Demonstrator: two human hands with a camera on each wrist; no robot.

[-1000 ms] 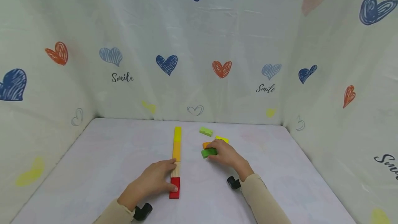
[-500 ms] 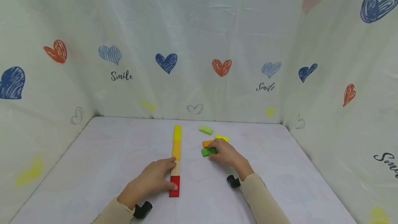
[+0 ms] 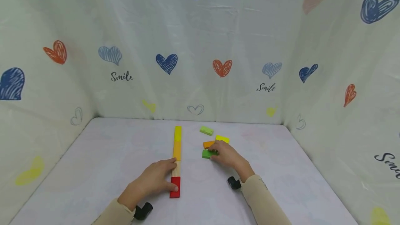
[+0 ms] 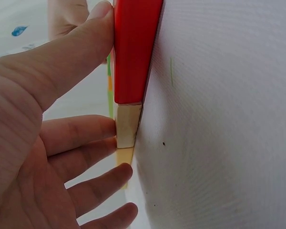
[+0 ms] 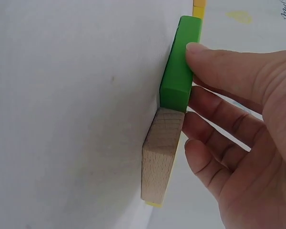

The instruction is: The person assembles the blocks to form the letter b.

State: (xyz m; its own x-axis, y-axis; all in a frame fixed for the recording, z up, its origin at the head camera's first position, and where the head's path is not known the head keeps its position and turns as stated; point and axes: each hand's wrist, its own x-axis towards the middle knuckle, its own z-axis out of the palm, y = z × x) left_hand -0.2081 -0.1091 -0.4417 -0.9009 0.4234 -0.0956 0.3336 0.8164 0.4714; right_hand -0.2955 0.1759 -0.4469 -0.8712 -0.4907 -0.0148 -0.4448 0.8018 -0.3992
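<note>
In the head view a row of end-to-end blocks runs away from the viewer: a red block point(image 3: 175, 187), a plain wood block point(image 3: 176, 169), then an orange-yellow part point(image 3: 177, 150) and a yellow one at the far end. The left hand point(image 3: 153, 180) lies along its left side, thumb on the red block point(image 4: 136, 52), fingertips touching the plain block point(image 4: 127, 125). To the right, the right hand point(image 3: 228, 153) pinches a green block point(image 3: 207, 154). The right wrist view shows its thumb on the green block point(image 5: 180, 67), which touches another plain block point(image 5: 162, 143).
An orange block point(image 3: 207, 144) and a yellow block point(image 3: 222, 139) lie just beyond the right hand. Farther back is a light green block point(image 3: 206, 130). The white table point(image 3: 118, 141) meets a heart-printed curtain point(image 3: 193, 27) at its back and sides.
The green block has turned slightly under the right fingers, and its left end now sits more squarely. The left hand and the row beside it have not visibly moved.
</note>
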